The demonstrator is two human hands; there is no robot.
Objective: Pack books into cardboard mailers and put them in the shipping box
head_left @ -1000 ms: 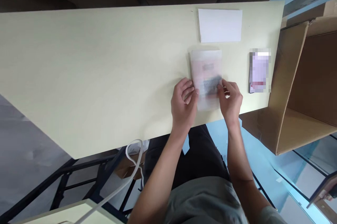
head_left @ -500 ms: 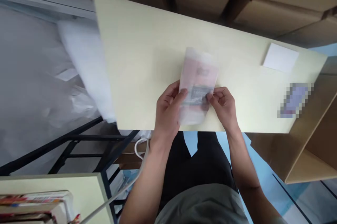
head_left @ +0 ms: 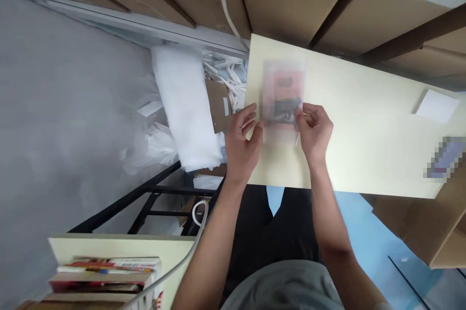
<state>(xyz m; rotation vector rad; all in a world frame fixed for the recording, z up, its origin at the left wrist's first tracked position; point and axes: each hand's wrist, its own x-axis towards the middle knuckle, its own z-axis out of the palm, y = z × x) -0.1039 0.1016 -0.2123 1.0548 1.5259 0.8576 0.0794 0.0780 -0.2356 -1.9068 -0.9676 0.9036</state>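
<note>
The blurred packet is now at the left end of the desk, well apart from the flat white thing; the left hand has loosened, fingers parted just beside it, leaving only the right hand pinching its right edge
</note>
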